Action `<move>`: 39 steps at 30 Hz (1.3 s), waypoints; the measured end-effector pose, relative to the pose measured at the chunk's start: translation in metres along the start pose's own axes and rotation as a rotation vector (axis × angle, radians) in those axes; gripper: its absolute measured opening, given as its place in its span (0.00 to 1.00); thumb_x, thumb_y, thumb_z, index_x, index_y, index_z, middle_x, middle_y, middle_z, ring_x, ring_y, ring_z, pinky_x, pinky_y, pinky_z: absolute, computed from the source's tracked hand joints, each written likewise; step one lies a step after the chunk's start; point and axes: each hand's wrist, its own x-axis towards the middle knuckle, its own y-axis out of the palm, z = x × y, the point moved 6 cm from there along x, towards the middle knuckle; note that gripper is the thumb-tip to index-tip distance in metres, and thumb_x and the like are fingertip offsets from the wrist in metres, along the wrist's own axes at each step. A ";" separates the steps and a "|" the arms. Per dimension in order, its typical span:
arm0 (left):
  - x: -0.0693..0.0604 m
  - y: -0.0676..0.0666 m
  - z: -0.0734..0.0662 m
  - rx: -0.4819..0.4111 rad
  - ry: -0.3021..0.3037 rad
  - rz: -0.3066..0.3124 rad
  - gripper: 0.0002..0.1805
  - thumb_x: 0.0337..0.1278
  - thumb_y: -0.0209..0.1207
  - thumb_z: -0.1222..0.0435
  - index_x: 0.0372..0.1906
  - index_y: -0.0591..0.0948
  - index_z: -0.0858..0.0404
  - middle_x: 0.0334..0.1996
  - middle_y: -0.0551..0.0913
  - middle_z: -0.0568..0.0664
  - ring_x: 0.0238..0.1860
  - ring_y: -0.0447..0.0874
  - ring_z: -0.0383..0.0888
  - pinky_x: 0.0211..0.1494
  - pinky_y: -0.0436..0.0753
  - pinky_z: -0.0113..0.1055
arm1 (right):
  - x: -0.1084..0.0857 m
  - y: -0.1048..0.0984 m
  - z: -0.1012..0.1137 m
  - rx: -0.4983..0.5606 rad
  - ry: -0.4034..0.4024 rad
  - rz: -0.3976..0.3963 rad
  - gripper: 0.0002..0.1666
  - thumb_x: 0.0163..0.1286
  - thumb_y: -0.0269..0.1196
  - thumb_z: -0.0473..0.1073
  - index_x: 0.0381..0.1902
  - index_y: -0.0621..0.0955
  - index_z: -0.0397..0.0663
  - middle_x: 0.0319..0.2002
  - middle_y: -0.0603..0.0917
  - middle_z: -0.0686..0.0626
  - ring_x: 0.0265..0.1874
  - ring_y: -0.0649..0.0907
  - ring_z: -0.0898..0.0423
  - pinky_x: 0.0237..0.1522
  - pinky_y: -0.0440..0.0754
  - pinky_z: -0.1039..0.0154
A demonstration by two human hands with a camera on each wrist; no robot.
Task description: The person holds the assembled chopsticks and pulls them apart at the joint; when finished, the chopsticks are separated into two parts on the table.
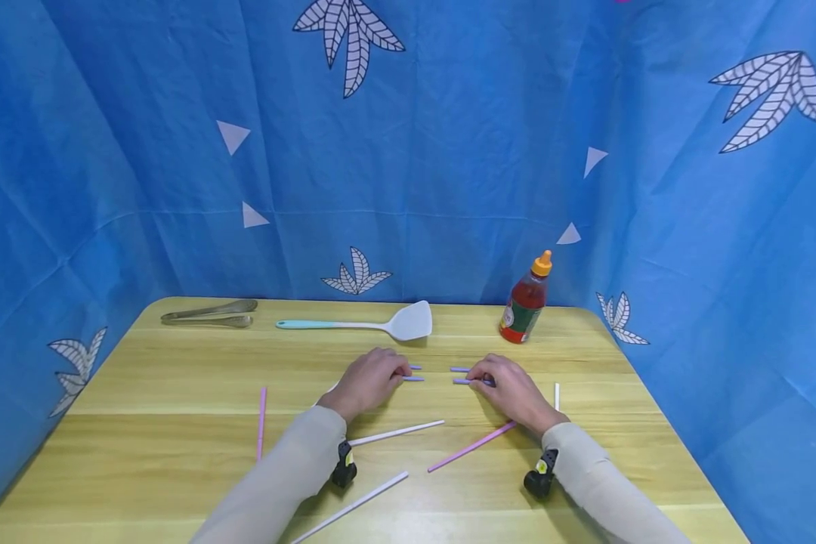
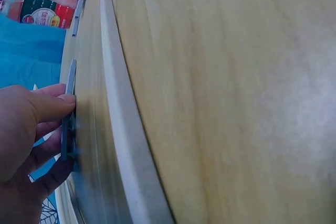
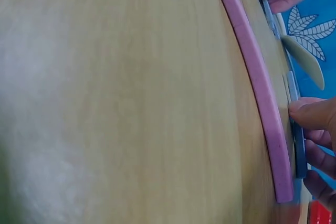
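Near the middle of the table, the left hand (image 1: 370, 381) pinches a thin purple stick (image 1: 415, 378), whose tip points right; a second purple tip (image 1: 416, 367) shows just behind it. Across a small gap, the right hand (image 1: 510, 389) pinches another purple stick (image 1: 461, 381), with one more purple end (image 1: 459, 369) behind. In the left wrist view the left thumb and fingers hold the bluish stick (image 2: 70, 85) low at the table. In the right wrist view the right thumb and fingers (image 3: 315, 114) hold a similar stick (image 3: 299, 148).
White sticks (image 1: 397, 432) and pink sticks (image 1: 471, 447) lie nearer the front, some partly under the arms. Another pink stick (image 1: 261, 423) lies left. Along the back are metal tongs (image 1: 207, 312), a spatula (image 1: 409, 322) and an upright sauce bottle (image 1: 523, 306).
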 end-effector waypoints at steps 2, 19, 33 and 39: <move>0.000 0.000 0.000 0.003 -0.001 -0.005 0.05 0.75 0.67 0.67 0.46 0.90 0.54 0.43 0.87 0.44 0.48 0.82 0.45 0.58 0.85 0.44 | 0.000 -0.001 0.000 0.002 0.003 0.003 0.04 0.73 0.74 0.40 0.43 0.91 0.55 0.40 0.87 0.57 0.40 0.83 0.61 0.45 0.85 0.59; -0.046 -0.059 0.061 -0.131 -0.218 -0.067 0.08 0.78 0.64 0.65 0.53 0.89 0.57 0.46 0.87 0.46 0.47 0.84 0.44 0.54 0.86 0.46 | 0.002 -0.001 0.000 0.014 0.001 0.007 0.04 0.74 0.74 0.38 0.42 0.91 0.55 0.40 0.86 0.56 0.40 0.82 0.60 0.46 0.85 0.60; -0.096 -0.052 0.070 -0.074 -0.275 -0.038 0.05 0.71 0.70 0.63 0.47 0.88 0.58 0.36 0.83 0.43 0.36 0.77 0.41 0.43 0.80 0.41 | -0.001 -0.003 -0.003 0.033 0.004 -0.007 0.05 0.73 0.74 0.39 0.43 0.92 0.55 0.41 0.86 0.56 0.40 0.82 0.60 0.45 0.84 0.61; -0.101 -0.051 0.073 -0.059 -0.276 -0.067 0.03 0.71 0.68 0.67 0.44 0.89 0.59 0.32 0.82 0.43 0.33 0.75 0.41 0.40 0.77 0.38 | -0.001 0.000 -0.004 0.038 0.018 -0.004 0.05 0.72 0.75 0.41 0.44 0.91 0.55 0.42 0.87 0.56 0.43 0.83 0.59 0.49 0.86 0.58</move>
